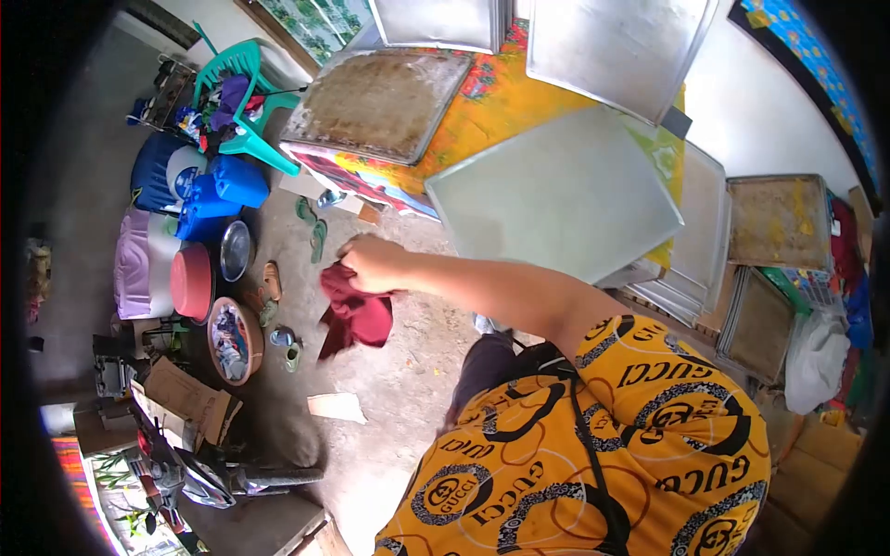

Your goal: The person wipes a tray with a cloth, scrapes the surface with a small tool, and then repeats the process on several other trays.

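Nearest the camera: yellow printed shirt (547,445). At the right hand (371,263): fingers closed around the upper end of a maroon cloth (360,315). Held below the fingers, long axis hanging downward, blurred free end toward the floor (408,389). Beyond, well apart: worktop (496,102) bearing metal trays (556,195).

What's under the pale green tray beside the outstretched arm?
Patterned yellow tablecloth shows past the upper-left and right edges of the pale green tray. What lies directly beneath is covered and cannot be seen.

the yellow-covered table (505,97) bears a browned tray (375,104) and pale tray (561,199).
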Available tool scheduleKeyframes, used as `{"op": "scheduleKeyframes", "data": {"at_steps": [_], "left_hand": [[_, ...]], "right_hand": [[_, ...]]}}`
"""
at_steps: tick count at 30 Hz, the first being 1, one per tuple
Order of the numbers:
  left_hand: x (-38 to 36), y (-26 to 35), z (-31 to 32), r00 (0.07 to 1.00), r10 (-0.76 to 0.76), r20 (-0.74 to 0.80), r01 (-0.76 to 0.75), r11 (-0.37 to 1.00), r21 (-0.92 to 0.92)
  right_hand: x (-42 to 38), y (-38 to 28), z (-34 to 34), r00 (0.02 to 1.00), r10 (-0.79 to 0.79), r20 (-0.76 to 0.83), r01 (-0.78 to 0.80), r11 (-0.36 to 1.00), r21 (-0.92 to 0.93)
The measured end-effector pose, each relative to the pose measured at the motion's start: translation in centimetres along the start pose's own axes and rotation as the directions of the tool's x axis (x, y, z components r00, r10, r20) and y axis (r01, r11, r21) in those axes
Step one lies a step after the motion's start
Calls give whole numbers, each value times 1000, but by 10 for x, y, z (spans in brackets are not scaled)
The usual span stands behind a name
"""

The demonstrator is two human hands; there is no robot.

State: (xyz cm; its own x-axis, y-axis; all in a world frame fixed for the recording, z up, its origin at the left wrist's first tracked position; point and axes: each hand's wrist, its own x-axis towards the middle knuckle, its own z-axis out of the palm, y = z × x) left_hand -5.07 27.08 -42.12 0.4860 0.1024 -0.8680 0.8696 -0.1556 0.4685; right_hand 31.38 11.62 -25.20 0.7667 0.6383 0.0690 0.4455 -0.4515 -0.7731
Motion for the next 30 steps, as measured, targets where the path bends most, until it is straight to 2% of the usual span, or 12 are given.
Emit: {"op": "scheduleKeyframes", "data": {"at_steps": [3,4,6,10,11,14,17,20,22,24,28,30], "left_hand": [[-12,8,1,1000,-17,21,19,995,-99],[-15,11,2,999,-22,34,27,991,-133],[-20,21,5,997,-18,74,32,981,-191],[-38,51,2,975,5,222,83,917,-389],[-45,63,0,963,23,269,103,890,-445],[-57,118,-20,938,244,247,-44,790,-612],[-35,173,-41,662,633,-402,-688,726,9],[-76,294,12,189,960,-208,-845,267,464],[-58,306,35,379,925,-24,-884,369,287],[-31,325,51,229,973,-35,-849,217,481],[-79,410,105,168,980,-104,-983,174,53],[-107,448,136,144,977,-156,-986,128,-108]], "right_hand": [[-21,-44,-38,754,-333,-566,358,931,-71],[-19,-26,-40,772,-410,-485,326,911,-251],[-10,2,-33,989,-37,-141,-33,885,-465],[-14,-23,-68,802,-425,-419,314,898,-309],[-24,-13,-66,877,-400,-267,275,873,-404],[-44,9,-51,998,61,2,-55,910,-412],[-59,-1,-63,986,113,-126,-104,991,79],[-78,-9,-67,960,79,-269,40,912,409],[-94,-27,-95,981,34,-191,71,854,516],[-116,-39,-127,951,63,-304,128,813,569],[-186,0,-177,896,215,-389,225,537,813],[-239,28,-206,851,327,-411,74,701,710]]}}
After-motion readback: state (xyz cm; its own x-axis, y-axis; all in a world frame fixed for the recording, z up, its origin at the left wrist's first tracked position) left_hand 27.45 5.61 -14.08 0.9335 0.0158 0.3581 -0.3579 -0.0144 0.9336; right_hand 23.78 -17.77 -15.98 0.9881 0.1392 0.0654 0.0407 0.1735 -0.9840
